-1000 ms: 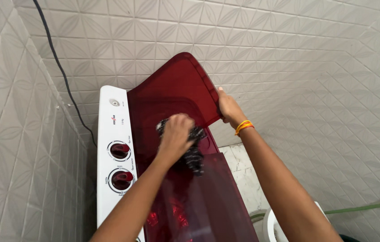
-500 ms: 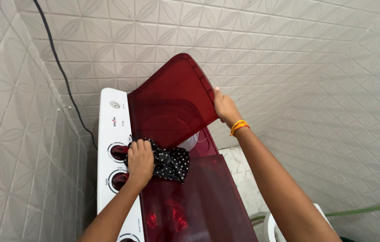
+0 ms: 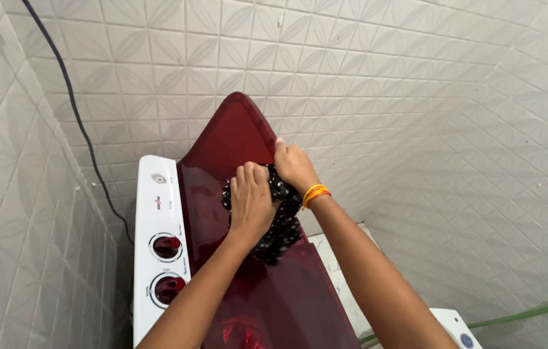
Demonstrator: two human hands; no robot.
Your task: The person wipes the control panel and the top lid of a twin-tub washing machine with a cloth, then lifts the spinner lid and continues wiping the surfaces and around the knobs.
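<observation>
Here, the black white-dotted cloth (image 3: 279, 223) sits bunched over the machine's open tub, just in front of the raised dark red lid (image 3: 232, 139). I read my left hand (image 3: 250, 201) as clamped on it from above, fingers curled around the fabric. My right hand (image 3: 293, 165) presses against the cloth's far side by the lid edge; whether its fingers grip the cloth or the lid, I cannot tell. The step looks like wringing or loading the bundle. White control panel (image 3: 161, 239) at left, tiled wall (image 3: 384, 77) behind.

Dark-red-lidded white washing machine (image 3: 157, 213)
</observation>
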